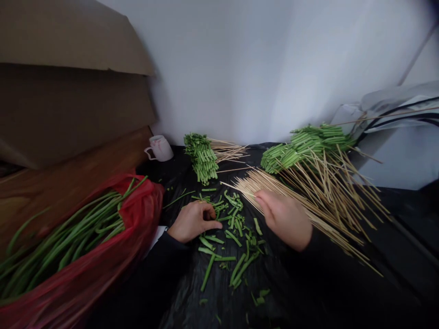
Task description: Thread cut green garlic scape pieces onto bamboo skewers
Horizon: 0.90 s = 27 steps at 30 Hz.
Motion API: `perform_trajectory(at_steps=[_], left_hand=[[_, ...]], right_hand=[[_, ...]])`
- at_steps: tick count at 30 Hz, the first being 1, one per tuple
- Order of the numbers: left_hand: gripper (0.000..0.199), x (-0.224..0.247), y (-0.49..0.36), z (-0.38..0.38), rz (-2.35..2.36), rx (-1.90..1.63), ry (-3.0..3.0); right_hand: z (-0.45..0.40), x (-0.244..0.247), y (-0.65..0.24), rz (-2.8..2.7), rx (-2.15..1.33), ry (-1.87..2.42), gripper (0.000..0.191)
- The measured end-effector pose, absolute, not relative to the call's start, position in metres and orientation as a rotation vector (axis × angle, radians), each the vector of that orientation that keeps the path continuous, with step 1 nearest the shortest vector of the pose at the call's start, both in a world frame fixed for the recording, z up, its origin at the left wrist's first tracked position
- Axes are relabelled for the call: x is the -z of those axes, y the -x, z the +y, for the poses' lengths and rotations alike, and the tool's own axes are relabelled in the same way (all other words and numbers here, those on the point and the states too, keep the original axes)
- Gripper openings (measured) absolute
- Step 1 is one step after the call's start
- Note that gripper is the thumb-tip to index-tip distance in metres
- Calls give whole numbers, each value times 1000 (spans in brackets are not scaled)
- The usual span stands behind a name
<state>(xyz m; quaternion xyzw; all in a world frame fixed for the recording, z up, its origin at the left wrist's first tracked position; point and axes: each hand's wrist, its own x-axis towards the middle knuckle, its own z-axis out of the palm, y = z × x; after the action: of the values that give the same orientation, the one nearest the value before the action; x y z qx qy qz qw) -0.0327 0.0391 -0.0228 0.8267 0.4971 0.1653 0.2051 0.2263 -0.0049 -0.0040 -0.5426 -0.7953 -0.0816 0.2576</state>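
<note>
My left hand (pixel 195 221) is over the scattered cut green bean pieces (pixel 236 219), fingers curved and thumb apart from them. Nothing shows between its fingers, though some fingertips are hidden. In my right hand (pixel 286 217) a bamboo skewer (pixel 236 188) is pinched, its tip pointing left and bare. Beneath and beside that hand lies a fanned pile of loose skewers (pixel 270 180). Beyond my left hand sits a stack of skewered bean pieces (pixel 201 157); a larger stack of skewered beans (pixel 308 144) lies at the right, sticks towards me.
On the left a red plastic bag (pixel 144 205) holds long whole beans (pixel 92 224). A white mug (pixel 160 148) stands near the wall (pixel 222 68). A cardboard box (pixel 75 105) is at the back left. Black plastic sheeting (pixel 192 283) covers the work surface.
</note>
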Motion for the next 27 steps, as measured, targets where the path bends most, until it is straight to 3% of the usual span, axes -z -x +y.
perform_trajectory(at_steps=[9,23,27], left_hand=[[16,20,31,39,1316,-420,-2355],[16,22,24,36,1299,-832,-2015],[18,21,22,38,1238,-981,-1580]], right_hand=[[-8,44,-216,-2200,326,1254,24],[-14,35,-219,-2058,198,1254,28],[-15,35,-220,-2046,169,1239,31]])
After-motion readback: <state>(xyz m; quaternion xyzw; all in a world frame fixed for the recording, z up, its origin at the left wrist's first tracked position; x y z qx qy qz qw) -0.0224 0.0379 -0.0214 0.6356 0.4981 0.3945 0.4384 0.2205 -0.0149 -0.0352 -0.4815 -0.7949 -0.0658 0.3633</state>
